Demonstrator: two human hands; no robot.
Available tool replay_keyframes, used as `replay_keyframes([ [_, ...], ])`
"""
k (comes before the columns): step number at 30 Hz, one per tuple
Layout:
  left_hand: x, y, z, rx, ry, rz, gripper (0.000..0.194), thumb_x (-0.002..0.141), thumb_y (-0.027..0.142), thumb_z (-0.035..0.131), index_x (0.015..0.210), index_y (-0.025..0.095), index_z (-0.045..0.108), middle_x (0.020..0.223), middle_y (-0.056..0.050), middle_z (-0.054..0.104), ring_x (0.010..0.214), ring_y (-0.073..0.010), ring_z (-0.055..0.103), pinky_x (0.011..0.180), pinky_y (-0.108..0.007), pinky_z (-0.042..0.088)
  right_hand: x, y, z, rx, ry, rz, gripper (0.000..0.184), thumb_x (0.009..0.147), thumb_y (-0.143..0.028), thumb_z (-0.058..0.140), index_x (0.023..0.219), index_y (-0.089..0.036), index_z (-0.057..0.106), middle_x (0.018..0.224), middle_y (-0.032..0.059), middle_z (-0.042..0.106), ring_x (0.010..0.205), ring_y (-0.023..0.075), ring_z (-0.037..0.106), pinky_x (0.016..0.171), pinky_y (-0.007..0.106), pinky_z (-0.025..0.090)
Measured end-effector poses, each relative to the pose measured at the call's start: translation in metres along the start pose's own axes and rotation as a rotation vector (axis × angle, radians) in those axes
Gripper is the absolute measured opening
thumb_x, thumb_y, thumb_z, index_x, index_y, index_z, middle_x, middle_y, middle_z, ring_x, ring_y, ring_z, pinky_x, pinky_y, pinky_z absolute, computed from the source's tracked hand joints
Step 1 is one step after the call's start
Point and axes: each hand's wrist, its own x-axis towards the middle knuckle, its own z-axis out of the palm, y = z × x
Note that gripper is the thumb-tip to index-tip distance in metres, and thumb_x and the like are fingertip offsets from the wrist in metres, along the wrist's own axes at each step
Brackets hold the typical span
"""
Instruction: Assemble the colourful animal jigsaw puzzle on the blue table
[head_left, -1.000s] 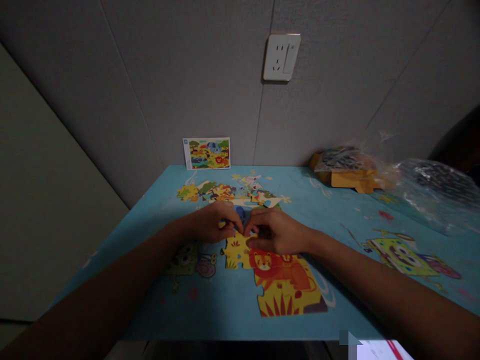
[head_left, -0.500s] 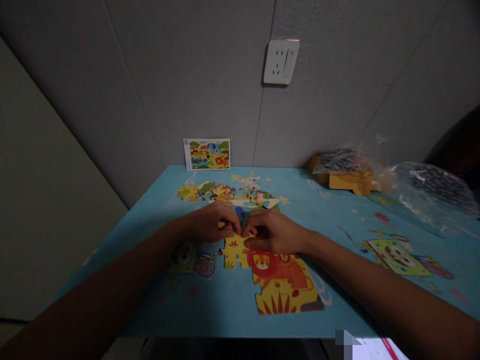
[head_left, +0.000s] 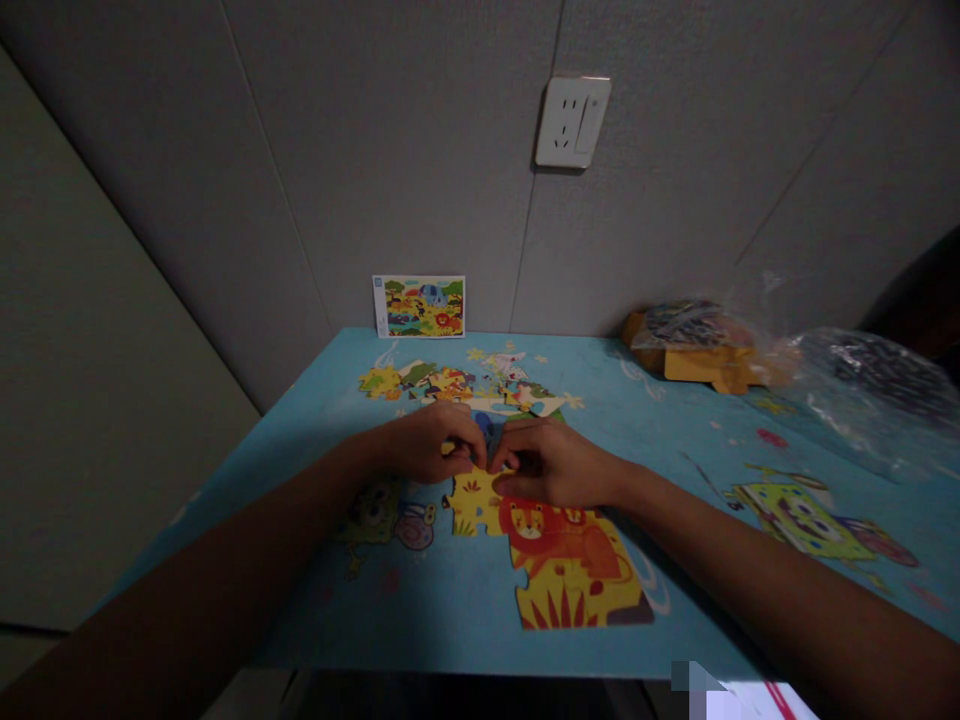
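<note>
On the blue cartoon-printed table [head_left: 420,600] lies a partly joined jigsaw [head_left: 559,560] with a red lion on yellow. My left hand [head_left: 427,445] and my right hand [head_left: 551,465] meet at its top edge, fingers curled and pinched together over a small yellow puzzle piece [head_left: 463,462] that is mostly hidden under them. Just behind my hands lies a heap of several loose puzzle pieces [head_left: 465,385].
A small picture card of the puzzle [head_left: 420,306] leans against the grey wall at the table's back. At the back right sit a yellow box [head_left: 701,355] and crinkled clear plastic bags [head_left: 870,385]. A wall socket [head_left: 572,122] is above.
Both hands stay pinched at the same spot on the puzzle's top edge; only the camera shifted slightly.
</note>
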Motion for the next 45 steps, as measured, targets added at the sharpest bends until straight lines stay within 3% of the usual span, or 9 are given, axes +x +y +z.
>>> replay_keyframes([
  [22, 0.0000, 0.0001, 0.0002, -0.005, -0.010, -0.040, 0.022, 0.072, 0.004, 0.058, 0.081, 0.018, 0.072, 0.064, 0.000, 0.061, 0.068, -0.0132, 0.054, 0.069, -0.025, 0.040, 0.0010, -0.0020, -0.0026, 0.008, -0.022, 0.002, 0.014, 0.077, -0.023, 0.070, 0.089, -0.017, 0.070, 0.073, -0.0014, 0.056, 0.066, 0.0110, 0.050, 0.065, 0.024, 0.037],
  [45, 0.0001, -0.0010, 0.0016, -0.003, -0.005, -0.041, 0.011, 0.074, 0.008, 0.057, 0.074, 0.015, 0.065, 0.066, -0.001, 0.063, 0.066, -0.0119, 0.054, 0.067, -0.025, 0.041, 0.0008, -0.0021, -0.0023, 0.014, -0.041, 0.022, 0.016, 0.076, -0.026, 0.068, 0.089, -0.016, 0.069, 0.073, -0.0012, 0.056, 0.065, 0.0107, 0.049, 0.064, 0.025, 0.035],
])
